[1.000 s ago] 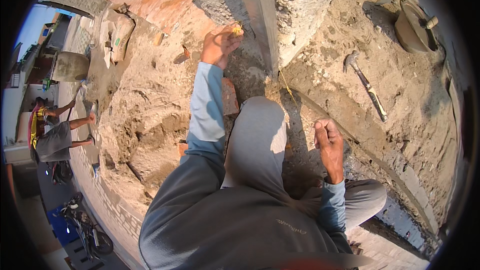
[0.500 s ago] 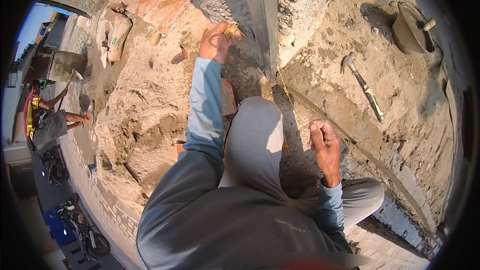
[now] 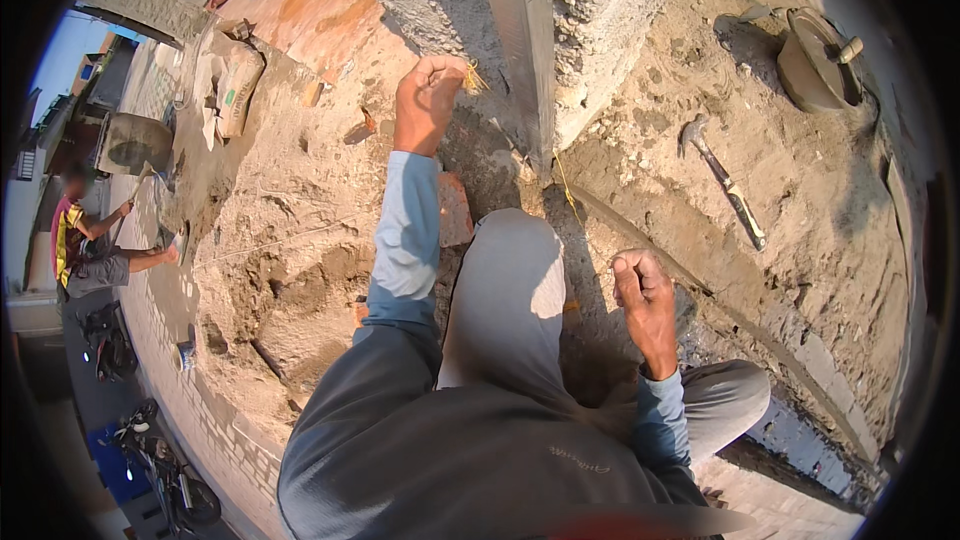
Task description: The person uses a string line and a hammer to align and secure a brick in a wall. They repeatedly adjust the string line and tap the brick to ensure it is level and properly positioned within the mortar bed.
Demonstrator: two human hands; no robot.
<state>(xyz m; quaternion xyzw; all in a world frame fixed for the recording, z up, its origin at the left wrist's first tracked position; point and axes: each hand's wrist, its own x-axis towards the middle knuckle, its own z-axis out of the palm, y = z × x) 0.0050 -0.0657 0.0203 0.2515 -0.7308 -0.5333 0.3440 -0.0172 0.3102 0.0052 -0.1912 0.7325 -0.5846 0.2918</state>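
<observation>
Pinched in my left hand (image 3: 424,105) is a small tangle of yellow string (image 3: 474,80), close to the left face of a rough plastered column. A long, straight grey bar (image 3: 516,35) stands along the column's corner. Beside the foot of that bar, a thin length of yellow string (image 3: 568,185) hangs loosely above the ground. My right hand (image 3: 647,305) is raised over the right side of my lap, its fingers curled and thumb pressed against them. Whatever it may hold is too small or hidden to make out.
A claw hammer (image 3: 722,180) lies on the sandy ground to the right, with a mortar bowl (image 3: 815,65) beyond it. At far left are a torn paper sack (image 3: 238,90), a co-worker (image 3: 85,235) with a long-handled tool, and parked motorcycles (image 3: 165,470). A brick (image 3: 455,210) sits by my knee.
My left hand has drawn back a little toward me, still holding the yellow string. My right hand stays in nearly the same place. The co-worker's arms and tool have shifted slightly.
</observation>
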